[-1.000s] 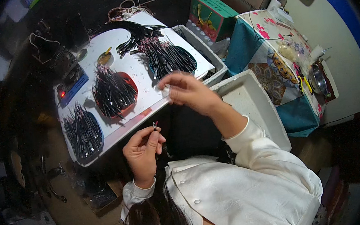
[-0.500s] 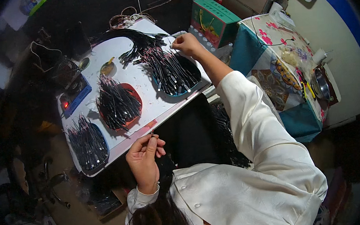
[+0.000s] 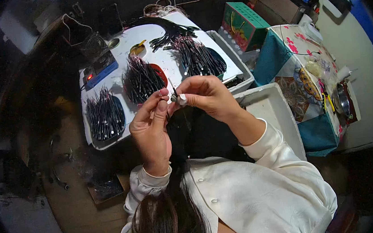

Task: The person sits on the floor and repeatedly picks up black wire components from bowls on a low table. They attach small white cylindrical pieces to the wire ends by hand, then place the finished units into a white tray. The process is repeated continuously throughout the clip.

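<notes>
Clerk: State the location.
Inspector: A dim room with dark walls; a white, round-cornered table [image 3: 158, 58] stands before the seated person.

Clerk: Where is the work?
Inspector: Up between the two hands, at the table's near edge as viewed from above: a thin, dark, stick-like piece [image 3: 173, 88], pointing upward.

Clerk: Condition of the hands?
Inspector: The right hand [image 3: 209, 95] has thumb and fingers clamped on that piece; a small white wrap [image 3: 182, 100] shows at its fingertips. The left hand [image 3: 151, 117] is just beside it, thumb and fingers drawn close. Whether they grip anything, I cannot tell.

Clerk: Nearest items?
Inspector: Directly beyond the hands, a bundle of thin black leads with pinkish ends [image 3: 138, 81] lies in an orange-red plastic tray [image 3: 161, 74]. A second black bundle [image 3: 104, 116] sits in a dark blue tray to the left, a third [image 3: 196, 57] in a bluish tray to the right.

Clerk: Farther out?
Inspector: A blue box-shaped device with a lit red lamp [image 3: 102, 71] at the table's left side; a small round dish with something yellow in it [image 3: 138, 49] behind the middle bundle. To the right, a white, thick-walled bin [image 3: 280, 107], a green printed carton [image 3: 245, 23], and a flower-patterned cloth [image 3: 294, 45] bearing yellow-handled pliers [image 3: 327, 100] beside a metal bowl [image 3: 341, 96].
</notes>
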`<state>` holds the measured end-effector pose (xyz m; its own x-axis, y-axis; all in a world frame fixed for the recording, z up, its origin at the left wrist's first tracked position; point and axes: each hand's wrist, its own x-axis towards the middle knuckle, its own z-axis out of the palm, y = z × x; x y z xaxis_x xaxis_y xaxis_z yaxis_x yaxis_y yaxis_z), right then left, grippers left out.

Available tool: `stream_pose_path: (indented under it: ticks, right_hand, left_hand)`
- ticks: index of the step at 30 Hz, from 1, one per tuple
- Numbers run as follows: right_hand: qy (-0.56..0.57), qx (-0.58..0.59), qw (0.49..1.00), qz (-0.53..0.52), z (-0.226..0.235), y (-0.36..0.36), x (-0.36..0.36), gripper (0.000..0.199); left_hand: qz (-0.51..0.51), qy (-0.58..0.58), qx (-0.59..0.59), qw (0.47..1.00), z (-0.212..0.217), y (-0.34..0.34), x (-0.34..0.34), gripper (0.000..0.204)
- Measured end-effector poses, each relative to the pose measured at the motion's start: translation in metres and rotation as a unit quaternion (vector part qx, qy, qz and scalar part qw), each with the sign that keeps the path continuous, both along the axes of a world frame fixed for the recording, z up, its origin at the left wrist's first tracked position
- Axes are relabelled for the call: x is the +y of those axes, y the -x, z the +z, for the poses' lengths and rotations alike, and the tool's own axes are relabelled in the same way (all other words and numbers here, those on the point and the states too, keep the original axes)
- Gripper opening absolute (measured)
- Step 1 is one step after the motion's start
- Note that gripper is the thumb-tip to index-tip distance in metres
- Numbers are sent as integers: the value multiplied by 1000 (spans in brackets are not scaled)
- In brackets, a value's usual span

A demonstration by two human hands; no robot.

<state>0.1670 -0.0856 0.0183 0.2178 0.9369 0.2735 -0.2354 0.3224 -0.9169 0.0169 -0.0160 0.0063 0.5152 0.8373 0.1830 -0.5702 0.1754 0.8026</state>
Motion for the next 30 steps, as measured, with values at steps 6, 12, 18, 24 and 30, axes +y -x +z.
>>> stream_pose_path:
  ticks: [6, 12, 18, 24, 30]
  right_hand:
    - [-69, -14, 997, -44, -13, 32, -10, 45]
    - [-42, -84, 992, -79, -13, 40, -19, 42]
    - [-13, -172, 978, -113, 1, 28, -24, 28]
    - [-41, -155, 984, -73, 4, 23, -18, 13]
    - [-54, -6, 998, -37, -6, 25, -12, 11]
  left_hand:
    - [-26, 63, 31, 997, 4, 13, -12, 19]
    - [-63, 80, 9, 995, 1, 18, -15, 22]
    - [28, -82, 46, 995, -1, 16, -21, 17]
    - [10, -108, 92, 990, 1, 18, -22, 16]
    - [2, -70, 87, 994, -5, 16, -22, 17]
